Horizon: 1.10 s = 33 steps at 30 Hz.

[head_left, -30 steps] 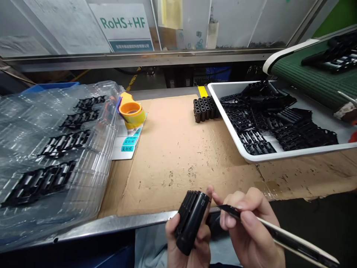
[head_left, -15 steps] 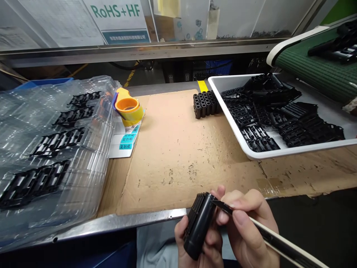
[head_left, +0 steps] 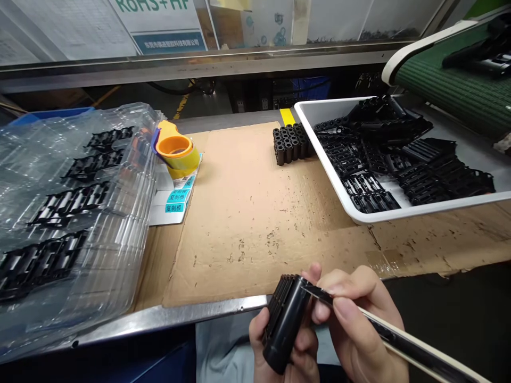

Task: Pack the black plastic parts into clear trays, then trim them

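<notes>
While a cardboard sheet (head_left: 243, 234) covers the desk (head_left: 167, 315), a white tray (head_left: 423, 209) of black plastic parts (head_left: 375, 165) stands at its right. At the desk's front edge, the left hand (head_left: 305, 346) wraps curled fingers around a ribbed black block (head_left: 285, 324), held clear of the sheet. The right hand (head_left: 355, 314) pinches a craft knife (head_left: 411, 340), blade touching the block's upper end. The block appears light, stiff and smooth-sided; its long sides seem the safest hold.
</notes>
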Available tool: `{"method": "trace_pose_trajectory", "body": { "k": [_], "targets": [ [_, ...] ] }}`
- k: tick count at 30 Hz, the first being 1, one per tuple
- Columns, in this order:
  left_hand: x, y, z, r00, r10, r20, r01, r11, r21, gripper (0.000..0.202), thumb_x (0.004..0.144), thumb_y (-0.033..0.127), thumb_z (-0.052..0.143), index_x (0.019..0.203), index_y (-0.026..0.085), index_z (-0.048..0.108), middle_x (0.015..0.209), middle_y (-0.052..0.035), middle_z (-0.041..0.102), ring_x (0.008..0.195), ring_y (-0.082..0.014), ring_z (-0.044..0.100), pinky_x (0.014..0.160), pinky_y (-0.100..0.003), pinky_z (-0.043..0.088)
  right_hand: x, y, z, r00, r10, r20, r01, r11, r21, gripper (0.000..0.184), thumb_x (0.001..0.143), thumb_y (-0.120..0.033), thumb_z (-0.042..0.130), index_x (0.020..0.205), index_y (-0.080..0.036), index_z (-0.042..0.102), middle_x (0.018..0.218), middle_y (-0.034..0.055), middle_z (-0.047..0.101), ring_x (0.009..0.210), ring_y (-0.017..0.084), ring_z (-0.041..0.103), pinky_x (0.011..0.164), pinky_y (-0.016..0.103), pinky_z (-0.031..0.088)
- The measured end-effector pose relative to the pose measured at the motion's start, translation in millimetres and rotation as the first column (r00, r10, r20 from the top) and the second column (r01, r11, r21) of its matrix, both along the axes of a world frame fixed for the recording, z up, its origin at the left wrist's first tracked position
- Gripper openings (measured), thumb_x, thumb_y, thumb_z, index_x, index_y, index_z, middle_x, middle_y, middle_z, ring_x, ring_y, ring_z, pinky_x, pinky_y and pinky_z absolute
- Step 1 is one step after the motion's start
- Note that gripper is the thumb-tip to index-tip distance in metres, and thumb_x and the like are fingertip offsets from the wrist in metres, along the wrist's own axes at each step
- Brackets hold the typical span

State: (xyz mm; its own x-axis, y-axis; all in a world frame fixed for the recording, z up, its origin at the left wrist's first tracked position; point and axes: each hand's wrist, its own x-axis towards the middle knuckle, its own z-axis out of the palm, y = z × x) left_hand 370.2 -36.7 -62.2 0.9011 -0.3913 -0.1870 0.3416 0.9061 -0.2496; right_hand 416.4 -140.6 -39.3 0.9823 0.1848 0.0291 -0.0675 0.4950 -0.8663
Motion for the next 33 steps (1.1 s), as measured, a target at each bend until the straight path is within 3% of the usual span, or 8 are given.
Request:
{"method": "trace_pose_trajectory", "body": {
  "k": [6,9,13,17,20,25,29,33],
  "targets": [
    [-0.7,1.3,-1.0,1.0,-0.008,-0.021,0.008,1.0,0.027,0.038,0.087,0.037,0.078,0.123,0.023,0.072,0.115,-0.0026,0.079,0.077,0.0005,0.072,0.067,0.0,0.051,0.1,-5.0,-2.6,0.996,0.073,0.042,-0.074,0.997,0.015,0.009,0.1,-0.027,0.061,0.099,-0.031,0.069,0.08,-0.0048,0.069,0.076,0.015,0.071,0.122,0.058,0.033],
    [0.0,1.6,-0.6,1.0,-0.009,-0.014,0.009,1.0,0.007,0.048,0.088,0.035,0.078,0.133,0.023,0.066,0.111,-0.0032,0.079,0.077,-0.0004,0.073,0.067,0.0,0.052,-1.3,-2.5,-0.9,0.999,0.038,0.025,-0.038,0.999,0.013,0.008,0.099,-0.027,0.062,0.096,-0.031,0.068,0.078,-0.0053,0.068,0.07,0.013,0.069,0.12,0.056,0.037],
    [-0.4,0.7,0.5,1.0,0.0,-0.015,0.0,1.0,0.009,0.04,0.089,0.037,0.077,0.124,0.021,0.072,0.092,-0.0015,0.079,0.076,-0.0016,0.072,0.066,0.0,0.051,-7.7,5.0,2.7,0.994,-0.101,-0.03,0.101,0.995,0.008,0.005,0.097,-0.031,0.066,0.092,-0.03,0.068,0.074,-0.0059,0.066,0.068,0.013,0.068,0.116,0.051,0.045],
    [-2.4,0.9,0.8,0.999,-0.02,-0.05,0.023,0.998,0.063,0.06,0.083,0.041,0.081,0.139,0.026,0.063,0.09,0.0002,0.077,0.07,-0.0019,0.07,0.064,-0.002,0.053,-5.0,-0.4,-0.7,0.999,-0.008,0.049,0.007,0.999,0.034,0.009,0.1,-0.028,0.06,0.099,-0.031,0.069,0.079,-0.0048,0.069,0.065,0.013,0.07,0.103,0.047,0.057],
    [-3.3,1.1,1.2,0.995,-0.032,-0.093,0.04,0.996,0.081,0.071,0.079,0.042,0.085,0.143,0.025,0.059,0.087,-0.0001,0.076,0.066,-0.002,0.069,0.062,-0.003,0.054,-2.8,-3.6,-1.1,0.991,-0.03,0.127,0.031,1.0,-0.007,0.01,0.1,-0.025,0.061,0.101,-0.031,0.07,0.077,-0.0038,0.07,0.073,0.014,0.07,0.114,0.048,0.049],
    [-3.7,0.2,1.3,0.996,-0.026,-0.08,0.032,0.996,0.084,0.064,0.081,0.041,0.084,0.139,0.027,0.062,0.085,0.0014,0.076,0.068,-0.0016,0.07,0.063,-0.002,0.053,-10.3,6.5,6.2,0.988,-0.15,0.018,0.15,0.989,0.017,0.007,0.098,-0.028,0.065,0.096,-0.031,0.07,0.075,-0.0069,0.066,0.071,0.011,0.063,0.117,0.04,0.044],
    [-4.5,-0.6,0.8,0.998,-0.014,-0.057,0.016,0.999,0.042,0.05,0.084,0.04,0.08,0.13,0.022,0.069,0.085,0.0001,0.077,0.072,-0.0013,0.071,0.065,-0.002,0.052,-13.9,11.7,6.4,0.982,-0.183,0.035,0.184,0.983,-0.006,0.007,0.098,-0.03,0.064,0.095,-0.033,0.069,0.075,-0.0068,0.066,0.067,0.013,0.065,0.117,0.048,0.043],
    [-5.4,-0.8,0.7,0.998,-0.013,-0.057,0.015,0.999,0.042,0.061,0.086,0.041,0.079,0.14,0.022,0.061,0.086,-0.0003,0.076,0.073,-0.0018,0.072,0.066,-0.002,0.053,-15.8,13.8,6.1,0.975,-0.219,0.037,0.219,0.976,-0.013,0.007,0.097,-0.03,0.063,0.095,-0.033,0.069,0.075,-0.0052,0.066,0.069,0.016,0.068,0.118,0.052,0.041]
  ]
}}
